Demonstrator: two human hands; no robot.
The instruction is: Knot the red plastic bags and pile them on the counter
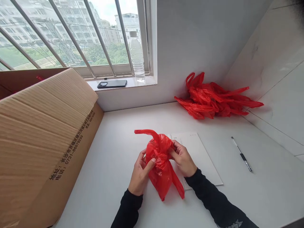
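A red plastic bag (161,177), bunched and gathered at its middle, is between my two hands above the white table. My left hand (140,174) grips its left side, the thumb pressed on the gathered part. On the other side my right hand (184,160) pinches the bag's right edge, fingers partly hidden behind the plastic. One handle loop sticks out to the upper left, and another strip hangs to the lower right. Beneath my right hand lies a white paper pad (204,158) with a little print on it.
A large cardboard box (47,126) with its flap raised stands at left. Several red plastic bags (213,98) are heaped by the back wall. A pen (242,155) lies at right. On the windowsill are a phone (112,83) and a clear bottle (137,58).
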